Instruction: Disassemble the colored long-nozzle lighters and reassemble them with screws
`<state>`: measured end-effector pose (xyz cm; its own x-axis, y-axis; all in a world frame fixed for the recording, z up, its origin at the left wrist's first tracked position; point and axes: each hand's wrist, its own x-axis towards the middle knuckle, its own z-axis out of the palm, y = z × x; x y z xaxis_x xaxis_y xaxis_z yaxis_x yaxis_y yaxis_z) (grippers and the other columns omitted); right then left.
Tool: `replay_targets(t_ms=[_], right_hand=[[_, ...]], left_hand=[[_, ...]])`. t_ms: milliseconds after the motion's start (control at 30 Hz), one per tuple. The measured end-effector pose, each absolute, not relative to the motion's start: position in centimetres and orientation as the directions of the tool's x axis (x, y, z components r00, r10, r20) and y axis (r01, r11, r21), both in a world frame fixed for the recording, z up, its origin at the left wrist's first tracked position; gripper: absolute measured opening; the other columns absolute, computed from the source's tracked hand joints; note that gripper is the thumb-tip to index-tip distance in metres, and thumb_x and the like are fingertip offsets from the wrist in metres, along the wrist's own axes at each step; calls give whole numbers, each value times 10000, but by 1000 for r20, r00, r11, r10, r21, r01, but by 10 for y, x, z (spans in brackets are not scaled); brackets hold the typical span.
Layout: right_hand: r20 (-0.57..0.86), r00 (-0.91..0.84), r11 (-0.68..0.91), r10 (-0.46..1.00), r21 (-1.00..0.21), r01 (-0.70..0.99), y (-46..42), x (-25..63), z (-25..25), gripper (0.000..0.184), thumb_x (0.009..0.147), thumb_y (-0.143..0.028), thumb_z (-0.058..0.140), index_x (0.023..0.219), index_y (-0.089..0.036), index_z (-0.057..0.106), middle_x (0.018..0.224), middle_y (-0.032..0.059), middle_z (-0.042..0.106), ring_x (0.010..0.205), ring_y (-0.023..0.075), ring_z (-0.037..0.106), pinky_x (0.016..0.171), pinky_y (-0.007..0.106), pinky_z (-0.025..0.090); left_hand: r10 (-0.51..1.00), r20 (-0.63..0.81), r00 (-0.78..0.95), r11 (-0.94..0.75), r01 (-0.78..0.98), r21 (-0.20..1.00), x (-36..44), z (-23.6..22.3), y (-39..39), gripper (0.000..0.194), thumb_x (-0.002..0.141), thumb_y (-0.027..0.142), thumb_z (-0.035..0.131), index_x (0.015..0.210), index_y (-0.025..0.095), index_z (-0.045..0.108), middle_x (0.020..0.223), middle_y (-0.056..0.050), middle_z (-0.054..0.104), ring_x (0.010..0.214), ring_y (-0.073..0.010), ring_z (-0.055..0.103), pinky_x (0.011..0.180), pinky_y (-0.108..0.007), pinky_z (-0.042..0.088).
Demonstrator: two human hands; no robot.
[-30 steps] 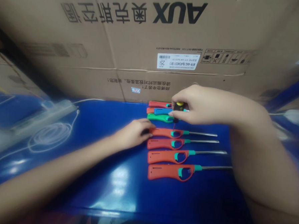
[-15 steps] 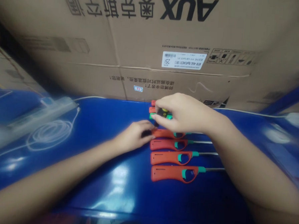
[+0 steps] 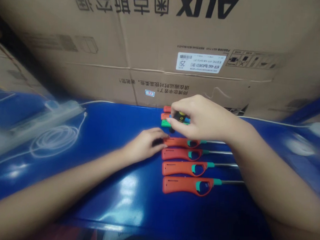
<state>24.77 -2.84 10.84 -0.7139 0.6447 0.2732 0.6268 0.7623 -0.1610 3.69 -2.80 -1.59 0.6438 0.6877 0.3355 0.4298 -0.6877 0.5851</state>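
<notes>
Thumb and fingers of my left hand [image 3: 146, 142] are closed on the butt end of an orange long-necked gas lighter [image 3: 179, 141]. My right hand [image 3: 203, 117] grips a short black-and-yellow handle [image 3: 179, 116] above the lighters; its lower end is dark, and I cannot make out the tool's exact kind. Nearer to me lie more orange lighters, among them one in the middle [image 3: 176, 168] and the nearest [image 3: 179, 184], with turquoise triggers and metal necks pointing right. Beyond the held one, a green lighter [image 3: 165, 123] and orange-red ones [image 3: 165, 116] are partly hidden by my right hand.
A large cardboard box [image 3: 99, 52] with upside-down print stands along the back of the blue surface [image 3: 113, 196]. To the left are a coiled white cable [image 3: 55, 139] and a blurred power strip [image 3: 45, 123]. A white cord [image 3: 272, 121] runs along the right back.
The view has shifted slightly. My right hand has moved a little to the right with the black-and-yellow handle, away from my left hand. My left hand stays at the orange lighter's end.
</notes>
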Motion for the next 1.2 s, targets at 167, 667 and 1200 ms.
replay_targets(t_ms=[167,667,1200], right_hand=[[282,-708,760,647,-165,629,-28,247,108,188,896,-278,544,746,-169,580,707,14,579,617,125,435,601,277,288],[279,-707,758,650,-163,632,-28,245,107,194,898,-266,517,734,-174,567,703,16,577,617,130,437,606,280,291],[269,-695,743,667,-181,644,-28,248,108,193,886,-265,522,711,-182,521,692,0,525,612,123,391,599,287,275]], left_hand=[[695,332,638,-682,436,588,37,-17,-28,189,911,198,671,1094,163,698,1139,-107,720,1071,-230,682,962,-378,545],[661,349,665,-724,440,532,36,-17,-28,207,936,219,651,1134,169,681,1145,-102,714,1083,-223,677,964,-361,547],[649,338,682,-735,445,512,36,-18,-27,198,950,226,625,1125,157,684,1140,-110,700,1075,-232,670,953,-366,546]])
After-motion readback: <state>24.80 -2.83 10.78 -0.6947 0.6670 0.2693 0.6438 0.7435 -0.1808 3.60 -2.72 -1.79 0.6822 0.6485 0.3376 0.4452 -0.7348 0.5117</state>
